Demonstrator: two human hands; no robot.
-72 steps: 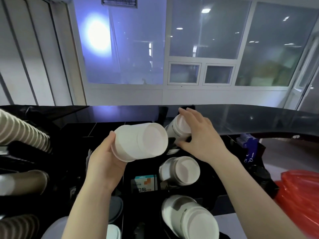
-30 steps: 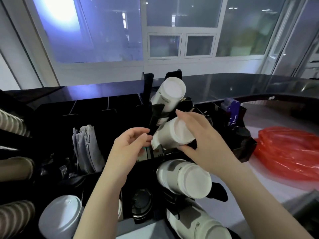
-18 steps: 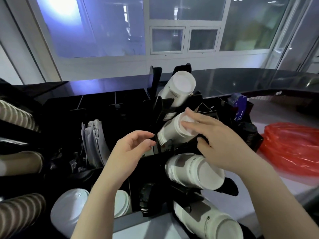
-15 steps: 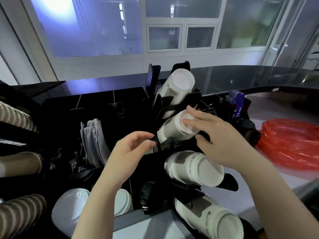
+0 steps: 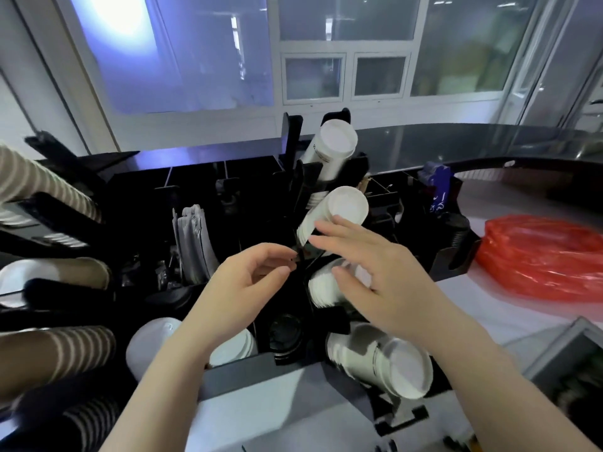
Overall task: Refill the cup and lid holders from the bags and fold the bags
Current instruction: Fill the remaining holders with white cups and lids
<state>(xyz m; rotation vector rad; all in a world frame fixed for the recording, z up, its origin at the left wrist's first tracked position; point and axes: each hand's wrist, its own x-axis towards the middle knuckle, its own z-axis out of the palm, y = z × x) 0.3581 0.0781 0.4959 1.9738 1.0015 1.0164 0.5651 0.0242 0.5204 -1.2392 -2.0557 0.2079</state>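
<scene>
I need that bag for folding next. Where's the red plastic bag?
The red bag lies on the light counter at the far right, just right of the black holder rack.

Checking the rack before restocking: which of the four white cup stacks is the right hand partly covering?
The third stack from the top, partly hidden behind the right hand. The two stacks above it and the bottom one show their ends uncovered.

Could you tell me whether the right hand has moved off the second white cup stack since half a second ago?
Yes. The right hand has dropped from the second cup stack toward the third stack below it.
</scene>
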